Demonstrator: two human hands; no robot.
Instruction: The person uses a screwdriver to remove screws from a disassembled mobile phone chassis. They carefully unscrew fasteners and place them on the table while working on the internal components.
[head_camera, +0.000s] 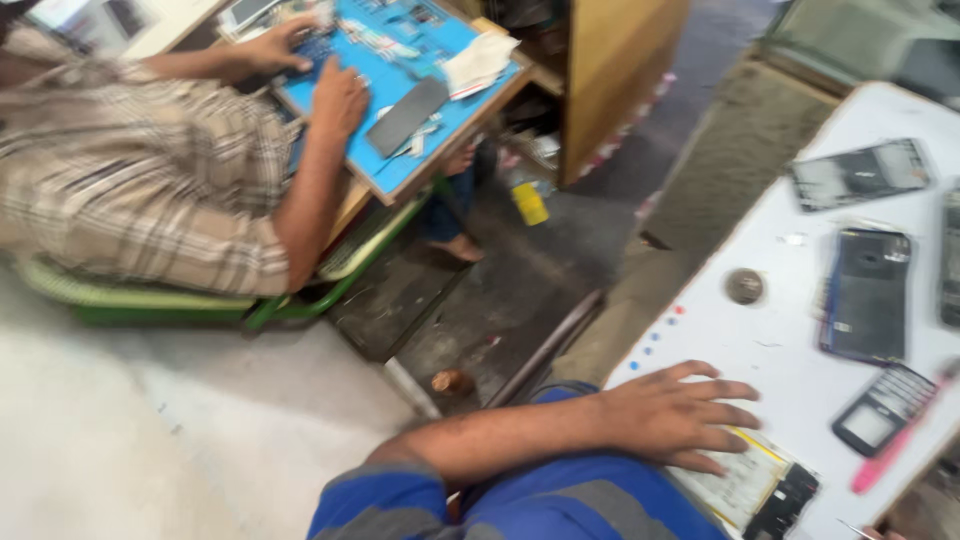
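A flat phone part (742, 483), pale with a dark end piece, lies at the near edge of the white table (720, 340), half overhanging it. The left hand (680, 415) rests on it with fingers spread flat, gripping nothing. The right hand barely shows at the bottom edge; its fingers cannot be judged. Bare table lies beyond the fingertips, up to a round metal disc (744, 286). Further right lie a dark phone back (866, 295), a small keypad phone (884, 408) and a pink tool (895, 445). Across the floor gap, another person's hands (340, 95) work on a blue mat (400, 70).
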